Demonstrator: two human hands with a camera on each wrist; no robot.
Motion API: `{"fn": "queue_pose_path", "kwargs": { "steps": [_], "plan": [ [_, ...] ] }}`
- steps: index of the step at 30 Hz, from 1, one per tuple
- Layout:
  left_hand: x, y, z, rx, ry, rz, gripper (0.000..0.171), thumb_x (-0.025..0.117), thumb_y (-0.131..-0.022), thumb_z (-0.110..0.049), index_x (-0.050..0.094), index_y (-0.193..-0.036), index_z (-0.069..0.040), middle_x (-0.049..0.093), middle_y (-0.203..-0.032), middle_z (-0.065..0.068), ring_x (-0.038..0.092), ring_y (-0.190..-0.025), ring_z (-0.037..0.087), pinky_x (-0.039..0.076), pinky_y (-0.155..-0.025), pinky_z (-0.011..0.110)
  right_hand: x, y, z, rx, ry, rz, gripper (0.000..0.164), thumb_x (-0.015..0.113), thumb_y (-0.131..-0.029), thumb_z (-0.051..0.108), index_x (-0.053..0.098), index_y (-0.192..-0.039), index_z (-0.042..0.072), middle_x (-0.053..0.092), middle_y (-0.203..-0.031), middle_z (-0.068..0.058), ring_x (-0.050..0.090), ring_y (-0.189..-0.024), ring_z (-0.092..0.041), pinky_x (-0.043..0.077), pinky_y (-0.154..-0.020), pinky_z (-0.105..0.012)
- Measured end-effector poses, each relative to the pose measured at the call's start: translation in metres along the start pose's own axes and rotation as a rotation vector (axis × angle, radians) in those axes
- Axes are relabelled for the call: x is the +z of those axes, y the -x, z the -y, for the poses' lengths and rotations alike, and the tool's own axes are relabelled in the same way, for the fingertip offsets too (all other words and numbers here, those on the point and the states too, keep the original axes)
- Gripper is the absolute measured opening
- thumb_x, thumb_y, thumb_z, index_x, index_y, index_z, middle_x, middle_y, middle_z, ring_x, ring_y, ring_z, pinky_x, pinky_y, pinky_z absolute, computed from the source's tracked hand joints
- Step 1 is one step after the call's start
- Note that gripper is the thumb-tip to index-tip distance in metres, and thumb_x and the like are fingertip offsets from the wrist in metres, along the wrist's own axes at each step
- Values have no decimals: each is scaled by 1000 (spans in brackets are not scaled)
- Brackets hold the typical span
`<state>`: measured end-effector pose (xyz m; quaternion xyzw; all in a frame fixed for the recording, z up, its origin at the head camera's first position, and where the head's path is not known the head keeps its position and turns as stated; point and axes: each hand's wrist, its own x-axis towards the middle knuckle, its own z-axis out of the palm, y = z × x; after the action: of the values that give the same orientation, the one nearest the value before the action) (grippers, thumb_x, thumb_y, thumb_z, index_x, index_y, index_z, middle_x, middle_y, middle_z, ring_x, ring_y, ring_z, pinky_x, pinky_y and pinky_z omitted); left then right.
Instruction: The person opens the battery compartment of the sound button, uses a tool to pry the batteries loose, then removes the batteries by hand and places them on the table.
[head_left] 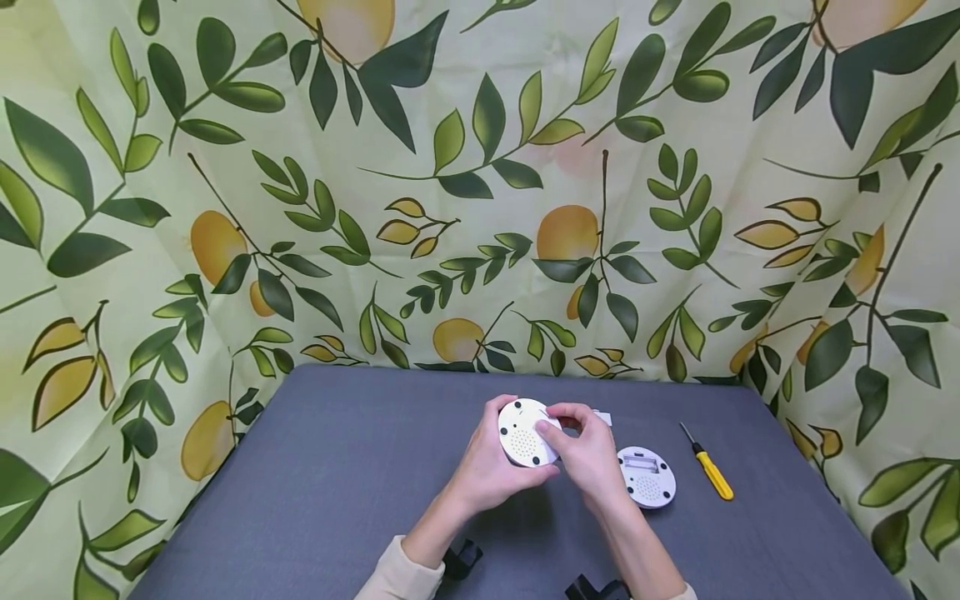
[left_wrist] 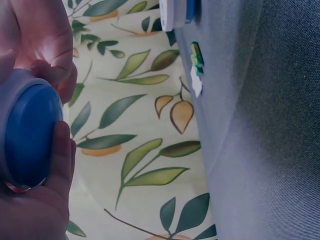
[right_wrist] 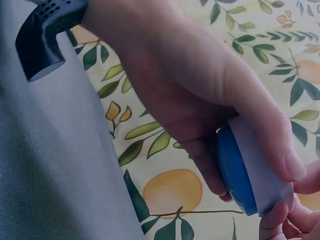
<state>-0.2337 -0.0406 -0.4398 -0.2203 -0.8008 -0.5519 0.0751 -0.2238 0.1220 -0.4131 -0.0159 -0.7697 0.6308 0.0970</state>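
Note:
A round white-and-blue push-button device (head_left: 520, 440) is held above the table, its white base towards the head camera. That base carries speaker holes and black feet; the blue dome (left_wrist: 35, 135) shows on its other side in the left wrist view. My left hand (head_left: 486, 463) grips the rim from the left and below. From the right, my right hand (head_left: 590, 451) pinches it, thumb pressed on the base and fingers by the dome (right_wrist: 235, 172). A second such device (head_left: 648, 477) lies base up on the table, an open rectangular battery compartment in it.
To the right lies a screwdriver (head_left: 712, 475) with a yellow handle. A small white item (head_left: 603, 418) shows partly behind my right hand. In the left wrist view, a small green-and-yellow item (left_wrist: 197, 57) lies on the grey table (head_left: 360, 467). Patterned cloth (head_left: 480, 208) surrounds the back and sides.

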Motion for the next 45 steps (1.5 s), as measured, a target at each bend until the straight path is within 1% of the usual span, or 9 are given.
{"fn": "queue_pose_path", "kwargs": {
  "steps": [5,12,16,19,25,32,39,42,45],
  "plan": [
    [-1,1,2,-9,-4,-1,98,93,-70,-36,34,-145,-14,55,-125,0,54,-109,18,46,-91,36,2,2,1,-38,62,-11,30,78,-89,10,66,-114,-1,59,-115,-15,54,-105,-28,49,-75,-24],
    [-2,0,3,-10,-12,3,97,93,-70,-35,34,-145,-15,55,-126,1,55,-110,18,46,-91,37,5,5,0,-178,202,-81,28,81,-87,11,68,-110,3,58,-110,-11,53,-101,-24,46,-78,-30],
    [-3,0,3,-12,-12,0,98,93,-70,-34,34,-146,-14,54,-128,2,55,-110,19,47,-91,38,7,7,-1,-231,230,-113,27,82,-86,10,69,-109,5,60,-106,-8,51,-98,-23,43,-80,-36],
    [-5,-1,3,-15,-13,-3,99,93,-70,-34,34,-147,-12,54,-128,3,55,-110,19,47,-91,39,8,7,-2,-269,227,-128,28,82,-85,8,69,-109,5,63,-99,-7,53,-93,-24,43,-78,-34],
    [-9,-3,3,-13,-14,1,99,93,-70,-34,34,-147,-13,55,-128,1,55,-110,18,46,-92,39,10,7,-5,-327,175,-150,26,82,-84,4,70,-107,6,67,-90,-4,53,-82,-19,42,-71,-24],
    [-22,-6,4,2,16,30,99,95,-68,-32,36,-146,-14,58,-126,-1,56,-111,16,46,-95,38,6,3,-5,-346,-12,-96,21,78,-87,1,72,-107,4,69,-92,-9,57,-78,-17,46,-69,-21],
    [-43,-9,6,-18,35,42,103,96,-65,-30,36,-148,-15,60,-124,-2,57,-109,16,44,-95,40,-3,-11,-2,-324,-77,-42,20,74,-92,3,70,-111,2,67,-92,-15,62,-73,-17,52,-62,-23],
    [-49,-10,9,-30,29,36,104,97,-65,-29,37,-148,-16,61,-122,-2,57,-108,16,44,-95,41,-6,-19,-2,-320,-80,-25,20,74,-93,4,70,-112,2,65,-91,-16,63,-71,-20,53,-60,-25],
    [-53,-11,11,-36,32,30,103,97,-65,-28,37,-147,-18,60,-123,-1,56,-109,17,43,-96,42,-7,-28,-4,-323,-93,-12,20,74,-93,4,69,-112,1,64,-89,-18,63,-68,-18,52,-58,-25]
  ]
}}
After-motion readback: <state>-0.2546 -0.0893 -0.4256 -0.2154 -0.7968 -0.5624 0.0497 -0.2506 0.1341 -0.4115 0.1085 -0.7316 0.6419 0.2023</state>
